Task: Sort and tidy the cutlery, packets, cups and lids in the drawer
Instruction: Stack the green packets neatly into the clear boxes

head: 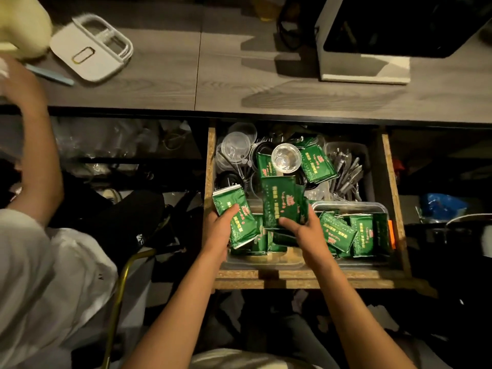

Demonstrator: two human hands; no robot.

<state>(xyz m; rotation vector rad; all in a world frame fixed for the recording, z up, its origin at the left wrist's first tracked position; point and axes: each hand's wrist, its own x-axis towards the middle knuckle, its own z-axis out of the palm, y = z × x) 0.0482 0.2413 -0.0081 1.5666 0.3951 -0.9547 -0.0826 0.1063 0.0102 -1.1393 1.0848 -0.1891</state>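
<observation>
An open wooden drawer (303,278) sits under the dark countertop. My left hand (218,227) grips a green packet (234,217) at the drawer's near left. My right hand (306,230) holds a stack of green packets (279,201) upright over the middle. More green packets (356,233) lie in a clear tray at the near right, and others (316,163) lean further back. A clear cup (286,157) stands among them. Clear lids (235,145) pile at the back left. Metal cutlery (346,174) fills a clear bin at the back right.
Another person in white (40,262) sits at the left, an arm raised to the countertop. A white lidded box (91,47) and a black-and-white appliance (386,35) stand on the counter. A chair with a gold frame (122,283) is close to my left arm.
</observation>
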